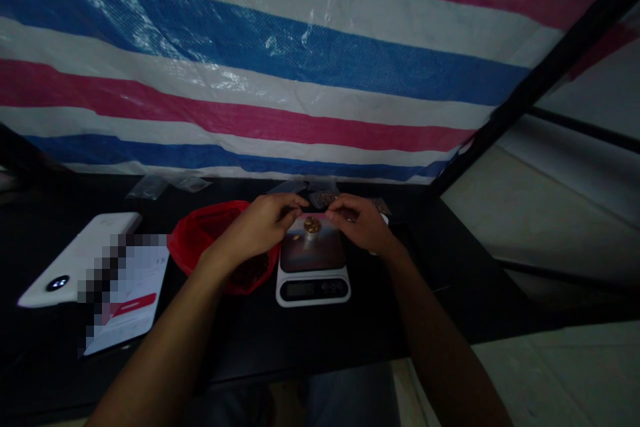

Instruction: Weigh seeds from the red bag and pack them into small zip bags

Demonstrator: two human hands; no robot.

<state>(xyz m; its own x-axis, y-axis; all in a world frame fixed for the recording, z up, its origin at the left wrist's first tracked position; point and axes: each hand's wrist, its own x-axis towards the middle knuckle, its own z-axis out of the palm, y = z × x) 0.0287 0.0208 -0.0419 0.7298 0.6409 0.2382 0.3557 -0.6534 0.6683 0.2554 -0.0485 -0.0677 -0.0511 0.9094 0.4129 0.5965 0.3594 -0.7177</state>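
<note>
A small white-metal digital scale point(313, 257) stands in front of me on the black table. On its plate sits a little cup point(312, 236) heaped with brown pieces point(312, 223), and one loose piece point(296, 237) lies beside it. My left hand point(267, 221) reaches over the plate's left far corner, thumb and forefinger apart with nothing visible between them. At the opposite corner my right hand point(361, 221) has its fingertips drawn together; whatever is between them is too small or dark to make out. Partly behind my left forearm is a red plastic bag point(193, 233) with dark contents.
Clear bags with brown contents point(324, 199) lie beyond the scale, and flat clear bags point(149, 187) are farther left. A white device point(107, 227) and a lit phone or tablet point(143, 280), partly blurred, lie at left. A striped plastic sheet point(280, 80) hangs behind the table.
</note>
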